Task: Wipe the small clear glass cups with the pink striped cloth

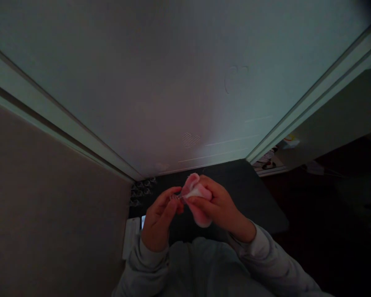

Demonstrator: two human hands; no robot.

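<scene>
My right hand (219,204) is closed around a soft pink-and-white plush piece (200,216), with its rounded end hanging below the fingers. My left hand (160,216) pinches a thin, shiny chain-like piece (175,197) between thumb and fingers. That piece reaches across to the side of the plush, and the two hands are close together above the dark table. Dim light hides whether the chain-like piece is fastened to the plush.
Several small clear or shiny pieces (140,192) lie in rows at the table's back left. A white flat object (131,237) and a lit screen edge (143,221) are left of my left hand. The dark tabletop (253,194) meets a pale panel (173,103) with a heart mark.
</scene>
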